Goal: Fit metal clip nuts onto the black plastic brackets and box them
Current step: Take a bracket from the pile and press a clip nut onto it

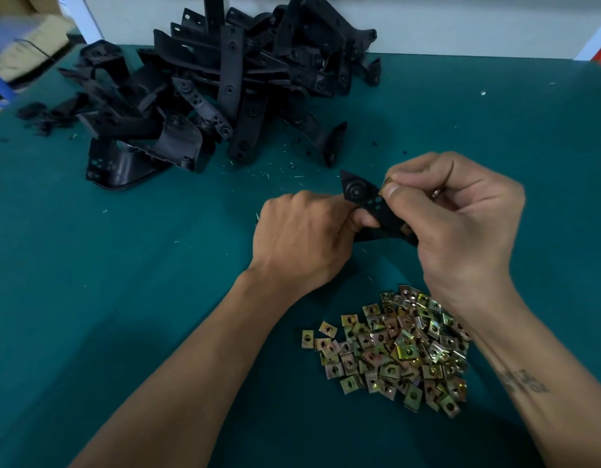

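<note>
My left hand [302, 238] grips one black plastic bracket [363, 199] above the green table, its pointed end tilted up and away from me. My right hand [461, 214] pinches a small metal clip nut [388, 181] between thumb and forefinger at the bracket's right edge. A second brassy piece shows lower on the bracket, mostly hidden by my right hand. A loose heap of clip nuts [393, 349] lies on the table under my right wrist. A big pile of black brackets [218, 86] sits at the back left.
The green table mat [123, 265] carries small plastic shavings and black scraps near the pile. A cardboard box [25, 45], blurred, stands off the table's far left corner. A white wall runs behind the pile.
</note>
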Demonstrator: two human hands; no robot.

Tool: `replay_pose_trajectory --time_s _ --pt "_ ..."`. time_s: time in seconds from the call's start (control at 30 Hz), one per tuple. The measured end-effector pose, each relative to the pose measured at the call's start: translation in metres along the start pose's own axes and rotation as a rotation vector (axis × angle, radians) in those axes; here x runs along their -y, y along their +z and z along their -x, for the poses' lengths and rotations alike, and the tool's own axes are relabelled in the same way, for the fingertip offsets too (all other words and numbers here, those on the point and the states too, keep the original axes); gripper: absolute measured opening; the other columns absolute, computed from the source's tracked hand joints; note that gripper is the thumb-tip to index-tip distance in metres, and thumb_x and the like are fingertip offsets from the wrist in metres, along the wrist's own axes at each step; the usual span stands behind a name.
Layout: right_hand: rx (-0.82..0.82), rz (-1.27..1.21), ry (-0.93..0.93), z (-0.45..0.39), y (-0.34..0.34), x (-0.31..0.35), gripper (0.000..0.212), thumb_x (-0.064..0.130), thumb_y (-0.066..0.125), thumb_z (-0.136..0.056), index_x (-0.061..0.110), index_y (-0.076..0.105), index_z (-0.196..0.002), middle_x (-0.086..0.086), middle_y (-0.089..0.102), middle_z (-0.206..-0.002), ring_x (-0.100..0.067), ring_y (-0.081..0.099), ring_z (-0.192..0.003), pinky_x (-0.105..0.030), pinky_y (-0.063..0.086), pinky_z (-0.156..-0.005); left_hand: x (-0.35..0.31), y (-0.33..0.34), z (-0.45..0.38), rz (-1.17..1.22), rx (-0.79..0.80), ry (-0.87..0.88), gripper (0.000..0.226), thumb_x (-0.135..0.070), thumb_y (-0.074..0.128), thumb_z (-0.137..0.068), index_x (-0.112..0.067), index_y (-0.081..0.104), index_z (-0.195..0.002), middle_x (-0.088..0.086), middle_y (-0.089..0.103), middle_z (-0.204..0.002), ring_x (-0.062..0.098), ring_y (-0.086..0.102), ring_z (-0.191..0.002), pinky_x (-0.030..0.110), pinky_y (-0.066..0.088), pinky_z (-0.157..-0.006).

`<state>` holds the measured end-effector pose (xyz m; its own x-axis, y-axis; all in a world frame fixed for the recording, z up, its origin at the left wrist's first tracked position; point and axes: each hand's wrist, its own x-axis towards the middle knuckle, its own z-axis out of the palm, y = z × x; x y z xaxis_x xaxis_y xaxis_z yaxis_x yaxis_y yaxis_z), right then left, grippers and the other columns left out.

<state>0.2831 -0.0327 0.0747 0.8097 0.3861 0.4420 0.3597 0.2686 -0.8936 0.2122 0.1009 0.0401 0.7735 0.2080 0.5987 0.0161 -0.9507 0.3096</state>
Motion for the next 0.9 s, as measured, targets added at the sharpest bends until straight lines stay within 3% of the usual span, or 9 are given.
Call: replay_pose_trajectory --time_s 0.13,0.23,0.3,0.4,0.53,0.63,0.7,0.8,0.9 --pt "0.019 -0.013 -0.043 0.002 0.0 -0.001 0.03 -0.014 0.067 -0.081 0.015 0.066 -0.074 0.0 0.069 -0.075 -0.012 0.065 -0.068 -0.023 0.053 -0.062 0.001 0.001 0.0 0.041 0.04 0.002 0.043 -0.056 0.037 -0.1 -0.024 0.033 -0.072 0.005 0.056 -0.062 0.038 0.05 -0.053 0.038 0.035 -0.049" --pt "0.071 -0.088 -0.046 0.003 -0.001 -0.003 0.032 -0.017 0.06 -0.083 0.014 0.063 -0.074 -0.006 0.067 -0.074 -0.015 0.063 -0.065 -0.024 0.053 -0.061 0.002 0.004 0.001 0.034 0.055 -0.013 0.044 -0.06 0.031 -0.1 -0.024 0.034 -0.074 0.006 0.058 -0.067 0.039 0.053 -0.057 0.039 0.037 -0.051" --pt "0.089 -0.13 -0.017 0.001 -0.003 -0.004 0.03 -0.008 0.059 -0.084 0.014 0.063 -0.064 -0.006 0.067 -0.072 -0.02 0.061 -0.063 -0.03 0.052 -0.059 0.003 0.004 0.001 0.041 0.05 -0.008 0.043 -0.059 0.032 -0.1 -0.025 0.032 -0.075 0.006 0.058 -0.067 0.038 0.053 -0.056 0.04 0.038 -0.05" --pt "0.032 -0.15 0.012 0.0 0.0 -0.005 0.033 0.007 0.058 -0.082 0.027 0.066 -0.058 0.0 0.067 -0.067 -0.019 0.062 -0.063 -0.029 0.051 -0.06 0.003 0.004 0.001 0.051 0.044 -0.009 0.042 -0.059 0.033 -0.1 -0.026 0.03 -0.074 0.006 0.057 -0.065 0.039 0.052 -0.055 0.038 0.036 -0.05" --pt "0.001 -0.061 -0.013 0.005 0.004 -0.008 0.033 0.004 0.056 -0.082 0.021 0.059 -0.053 0.004 0.065 -0.064 -0.011 0.059 -0.061 -0.023 0.047 -0.06 0.003 0.004 0.001 0.022 0.057 -0.031 0.055 -0.061 0.031 -0.099 -0.019 0.055 -0.073 0.007 0.059 -0.065 0.04 0.055 -0.057 0.039 0.039 -0.051" --pt "0.009 -0.02 0.017 0.005 0.002 -0.01 0.034 0.005 0.056 -0.084 0.022 0.059 -0.055 0.002 0.068 -0.069 -0.015 0.06 -0.065 -0.03 0.048 -0.062 0.003 0.005 0.001 0.032 0.048 -0.035 0.055 -0.061 0.032 -0.099 -0.019 0.057 -0.073 0.007 0.06 -0.064 0.041 0.056 -0.057 0.038 0.037 -0.051" --pt "0.022 0.007 0.056 0.002 0.001 -0.01 0.028 0.011 0.056 -0.085 0.021 0.061 -0.059 -0.007 0.071 -0.076 -0.022 0.063 -0.068 -0.034 0.049 -0.062 0.004 0.004 0.001 0.038 0.049 -0.039 0.051 -0.061 0.033 -0.099 -0.023 0.052 -0.071 0.007 0.06 -0.063 0.041 0.056 -0.058 0.038 0.038 -0.051" --pt "0.075 0.112 0.088 0.0 -0.003 -0.015 0.027 0.025 0.052 -0.094 0.005 0.059 -0.077 -0.023 0.066 -0.087 -0.041 0.059 -0.078 -0.045 0.047 -0.065 0.007 0.005 0.0 0.021 0.038 -0.081 0.053 -0.062 0.033 -0.1 -0.023 0.061 -0.079 0.004 0.062 -0.064 0.039 0.059 -0.06 0.037 0.039 -0.051" --pt "0.127 0.213 0.022 -0.002 -0.006 -0.016 0.034 0.037 0.05 -0.098 0.006 0.064 -0.106 -0.01 0.067 -0.094 -0.012 0.061 -0.085 -0.025 0.047 -0.074 0.01 0.004 -0.001 0.014 0.001 -0.181 0.055 -0.063 0.029 -0.1 -0.022 0.059 -0.079 0.004 0.061 -0.065 0.04 0.058 -0.064 0.042 0.044 -0.053"
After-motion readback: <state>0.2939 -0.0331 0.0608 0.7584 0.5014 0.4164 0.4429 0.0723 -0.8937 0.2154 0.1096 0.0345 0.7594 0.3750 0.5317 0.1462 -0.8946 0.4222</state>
